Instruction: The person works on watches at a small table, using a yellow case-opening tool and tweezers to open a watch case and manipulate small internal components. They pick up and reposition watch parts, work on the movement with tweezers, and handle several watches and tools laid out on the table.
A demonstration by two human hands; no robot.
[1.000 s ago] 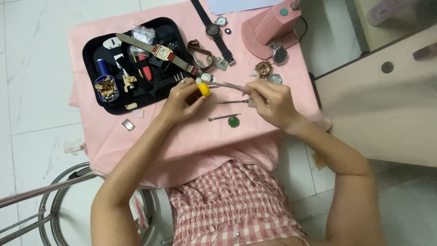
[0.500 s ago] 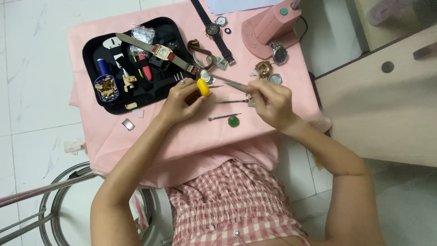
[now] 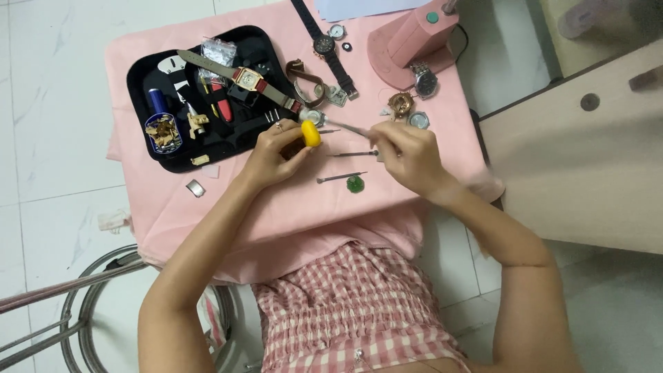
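The left hand (image 3: pixel 276 153) is closed around a small tool with a yellow cap (image 3: pixel 311 133), the cap sticking out above the fingers. The right hand (image 3: pixel 409 155) pinches a thin metal pick (image 3: pixel 349 128) whose tip reaches toward the yellow cap and a small round watch case (image 3: pixel 314 116) lying just beyond it. Both hands work over a pink cloth (image 3: pixel 290 207) that covers a small table.

Taking the black tray (image 3: pixel 145 148) as the landmark: it lies to the left of the left hand, its near right corner almost touching the fingers. Across the tray lies a watch with a square red face (image 3: pixel 246 78) on a grey strap. At the tray's top edge sits a small clear plastic packet (image 3: pixel 219 50), crinkled and shiny. At its left end stands a round dish of brownish bits (image 3: pixel 163 131) with a blue tube (image 3: pixel 157 100) just above it. A small silver clip (image 3: pixel 196 188) lies on the cloth just below the tray.

To the right of the tray, past the hands, a pink machine (image 3: pixel 407 45) with a green button stands at the cloth's far edge, and a black-strapped watch (image 3: pixel 324 45) lies between it and the tray. A green-capped screwdriver (image 3: pixel 345 179) lies on the cloth between the two hands, nearer the person.
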